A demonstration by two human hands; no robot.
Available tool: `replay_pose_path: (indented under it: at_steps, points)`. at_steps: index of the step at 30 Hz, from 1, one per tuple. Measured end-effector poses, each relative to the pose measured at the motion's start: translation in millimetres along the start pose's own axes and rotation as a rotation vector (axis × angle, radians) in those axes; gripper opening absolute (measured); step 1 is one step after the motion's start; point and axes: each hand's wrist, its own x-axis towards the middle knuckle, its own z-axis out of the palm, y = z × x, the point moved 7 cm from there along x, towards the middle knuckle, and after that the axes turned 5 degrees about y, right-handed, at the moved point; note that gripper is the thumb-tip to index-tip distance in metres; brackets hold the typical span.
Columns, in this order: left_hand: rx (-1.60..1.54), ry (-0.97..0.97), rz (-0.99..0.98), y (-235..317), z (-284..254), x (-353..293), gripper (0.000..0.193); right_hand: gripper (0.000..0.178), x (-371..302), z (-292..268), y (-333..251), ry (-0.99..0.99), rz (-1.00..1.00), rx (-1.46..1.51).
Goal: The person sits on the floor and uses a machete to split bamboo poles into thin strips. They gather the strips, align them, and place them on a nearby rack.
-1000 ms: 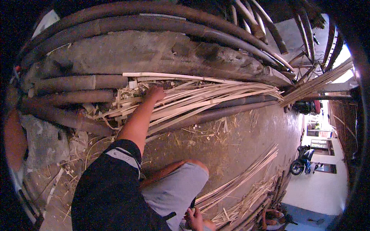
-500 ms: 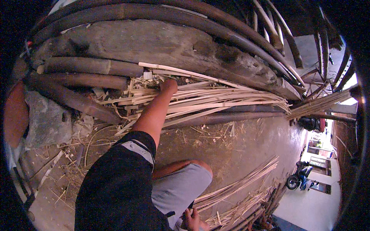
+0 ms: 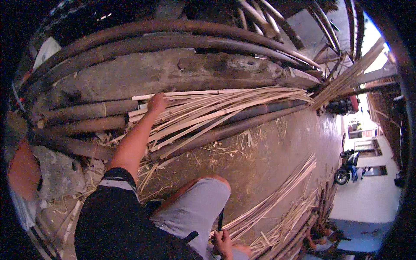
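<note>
My left hand point(image 3: 157, 103), at the end of a bare outstretched arm, is closed at the near-left ends of a pile of split bamboo strips point(image 3: 216, 106). Its fingers are partly hidden, but they appear to grip the topmost pale strips. The pile fans out to the right along dark bamboo poles point(image 3: 260, 115). Low in the picture, beside my grey-clad knee, my right hand point(image 3: 223, 243) is closed round a narrow dark tool point(image 3: 221, 219) that looks like a blade and points upward.
Behind the pile lies a thick log point(image 3: 143, 71), with long bamboo poles point(image 3: 130, 47) beyond. More strips point(image 3: 277, 195) lie on the floor at right. A stone block point(image 3: 60, 173) and a bare limb point(image 3: 25, 171) are at left. A motorbike point(image 3: 346, 171) stands by a white wall; another person point(image 3: 323, 242) is at lower right.
My left hand has shifted left along the strips to their ends, and the pile looks more spread out. The view has turned; the dark tool in my right hand shows more.
</note>
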Motion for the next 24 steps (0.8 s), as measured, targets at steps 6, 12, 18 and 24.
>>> replay_pose_path:
  at_steps: [6, 12, 18, 24]
  points:
    - [-0.726, 0.145, -0.219, 5, -105, -9, 0.028, 0.034, 24, 16, 15, 0.109, -0.121, 0.065]
    - [-1.344, 0.156, -0.311, 31, -160, -52, 0.029, 0.03, 28, 20, -11, -0.079, -0.091, 0.31]
    - [-1.341, 0.142, -0.335, 35, -181, -97, 0.032, 0.027, 43, 3, -35, -0.049, -0.204, 0.252]
    - [-1.531, 0.063, -0.522, 28, -186, -187, 0.029, 0.045, 56, -27, -57, -0.166, -0.196, 0.26]
